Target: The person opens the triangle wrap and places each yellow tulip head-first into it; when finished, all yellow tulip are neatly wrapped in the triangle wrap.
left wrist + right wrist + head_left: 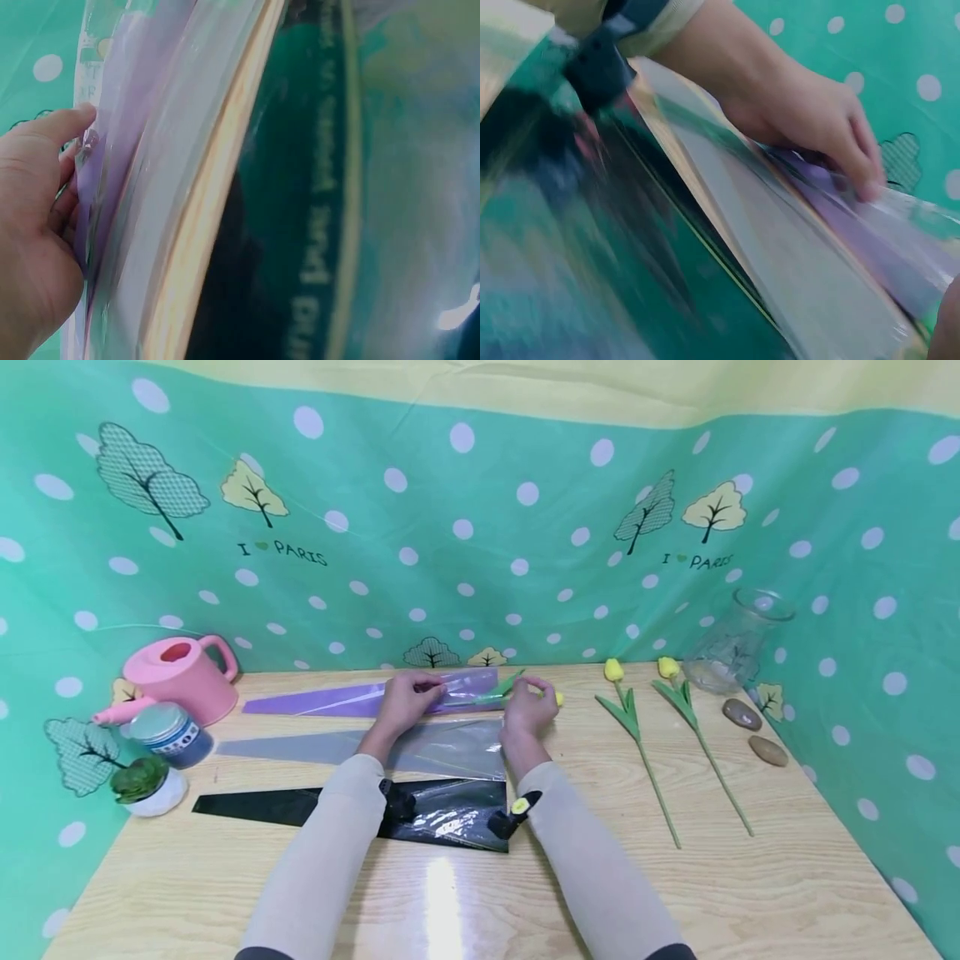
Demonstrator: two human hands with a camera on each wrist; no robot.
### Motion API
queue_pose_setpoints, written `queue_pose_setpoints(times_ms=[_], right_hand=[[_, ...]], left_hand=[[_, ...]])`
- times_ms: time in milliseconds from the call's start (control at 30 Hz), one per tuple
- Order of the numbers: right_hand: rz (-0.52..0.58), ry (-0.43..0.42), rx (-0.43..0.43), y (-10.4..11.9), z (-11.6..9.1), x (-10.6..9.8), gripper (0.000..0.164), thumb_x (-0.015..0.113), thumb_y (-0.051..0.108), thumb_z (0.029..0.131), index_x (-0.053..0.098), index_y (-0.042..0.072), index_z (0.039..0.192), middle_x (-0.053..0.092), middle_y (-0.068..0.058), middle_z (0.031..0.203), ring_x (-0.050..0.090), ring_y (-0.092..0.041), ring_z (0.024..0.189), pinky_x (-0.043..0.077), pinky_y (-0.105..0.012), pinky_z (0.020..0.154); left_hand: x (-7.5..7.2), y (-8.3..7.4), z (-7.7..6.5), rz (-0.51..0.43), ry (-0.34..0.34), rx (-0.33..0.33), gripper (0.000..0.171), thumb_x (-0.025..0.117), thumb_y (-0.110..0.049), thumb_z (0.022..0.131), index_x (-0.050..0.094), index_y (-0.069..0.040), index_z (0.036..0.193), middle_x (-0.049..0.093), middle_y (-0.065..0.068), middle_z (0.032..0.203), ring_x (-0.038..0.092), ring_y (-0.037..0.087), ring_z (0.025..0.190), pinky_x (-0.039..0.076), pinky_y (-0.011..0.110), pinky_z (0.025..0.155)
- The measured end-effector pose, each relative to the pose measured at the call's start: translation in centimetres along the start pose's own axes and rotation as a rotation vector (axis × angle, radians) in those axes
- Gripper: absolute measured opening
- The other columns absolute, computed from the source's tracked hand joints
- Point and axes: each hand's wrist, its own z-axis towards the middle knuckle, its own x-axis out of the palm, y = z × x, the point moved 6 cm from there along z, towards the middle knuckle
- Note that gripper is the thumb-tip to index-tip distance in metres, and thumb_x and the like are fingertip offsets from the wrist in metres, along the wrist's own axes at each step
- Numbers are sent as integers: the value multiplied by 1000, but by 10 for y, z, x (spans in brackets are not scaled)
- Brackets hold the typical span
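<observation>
The long, tapered purple plastic sleeve with a clear film front [341,700] lay at the left hand [407,703], whose thumb and fingers pinched its film. The right hand [531,708], at that sleeve's wide end, gripped a yellow artificial tulip with green leaves [504,687]. To my eye, a leaf could have snagged and creased the thin film; the translucent grey sleeve [446,750], just nearside of the grip, could have slid if brushed.

"What's that along the worktop's [600,893] back edge?"
"A tapered purple sleeve [322,700], narrow end toward the left edge. The left hand [409,700] pinches its clear film."
"And the yellow tulip [559,699]?"
"Sideways at the wide end, head rightward, gripped by the right hand [531,708]."
</observation>
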Motion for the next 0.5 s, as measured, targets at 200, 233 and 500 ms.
queue_pose_setpoints(times_ms=[200,233,500], right_hand=[[-128,252,-280,42,38,-21,27,77,22,95,66,9,116,55,5,74,50,-7,60,44,-18,53],[-192,297,-338,49,45,-25,27,77,22,94,67,8,115,56,5,76,52,-7,63,45,-17,55],[-718,663,-506,60,79,-53,34,72,18,98,66,5,129,67,-14,127,62,-24,111,54,-28,88]], left_hand=[[0,2,-1,9,8,-3,19,76,-21,95,81,-8,108,78,13,111,70,28,99,55,35,85],[-1,2,-1,8,8,-4,20,77,-21,94,81,-8,108,78,13,111,70,28,99,55,37,86],[-2,2,-2,-4,21,-7,21,77,-21,94,80,-7,110,77,15,115,70,32,109,56,46,98]])
